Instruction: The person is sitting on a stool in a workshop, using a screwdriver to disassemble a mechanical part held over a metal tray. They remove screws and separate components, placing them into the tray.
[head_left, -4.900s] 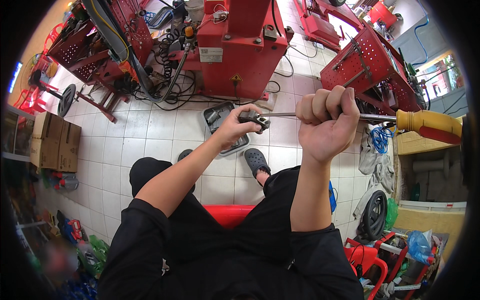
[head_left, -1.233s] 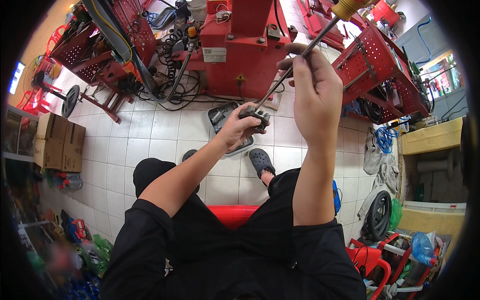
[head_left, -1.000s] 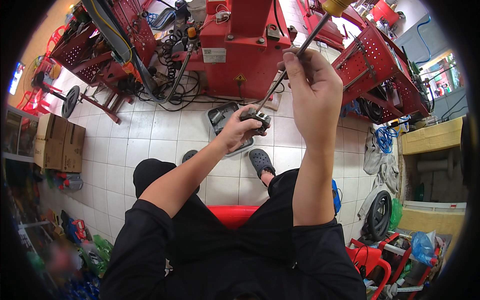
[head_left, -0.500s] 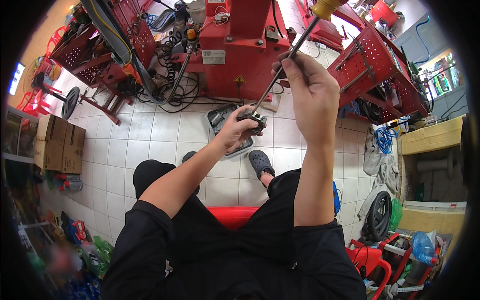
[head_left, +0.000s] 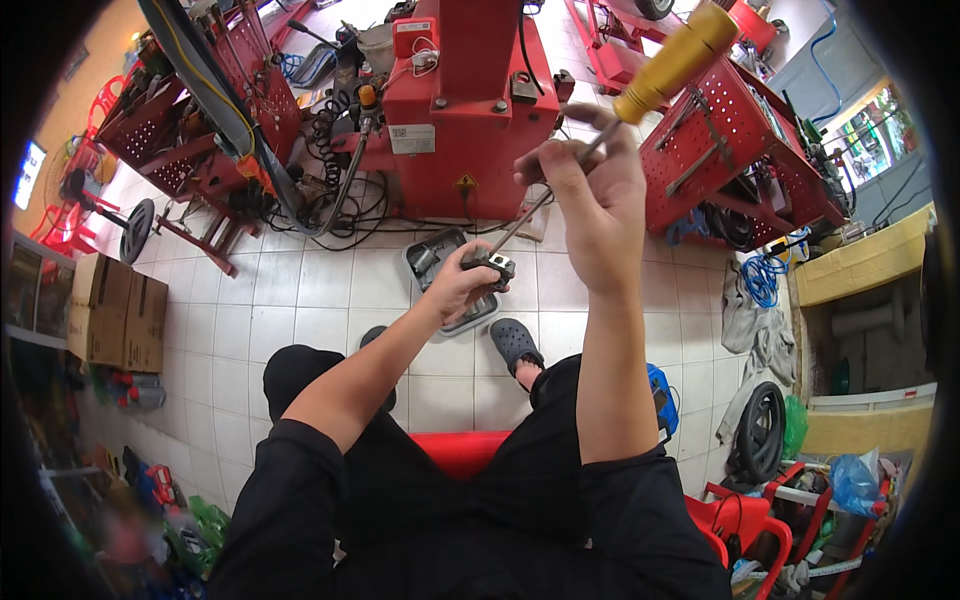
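My left hand [head_left: 453,292] grips a small dark metal part [head_left: 503,268] with a pale spot on top, its thumb and fingers around the sides. A long screwdriver with a yellow handle [head_left: 682,62] slants from upper right down to that part, its tip at the part or just behind it. Below the handle, the fingers of my right hand [head_left: 605,225] are curled about the thin metal shaft; they are slightly blurred. Under my left hand, a grey tray [head_left: 411,262] lies on the tiles with a dark metal piece inside.
A red machine [head_left: 465,165] with hoses and cables around its base stands ahead. Red perforated tool carts [head_left: 700,150] flank it. Cardboard boxes [head_left: 115,310] are at left; a black tyre [head_left: 760,430] and a red chair [head_left: 745,520] are at right.
The screwdriver has dropped lower in view and more of its yellow handle shows. My right hand is now closer to the handle. My left hand keeps the metal part, slightly lower and left.
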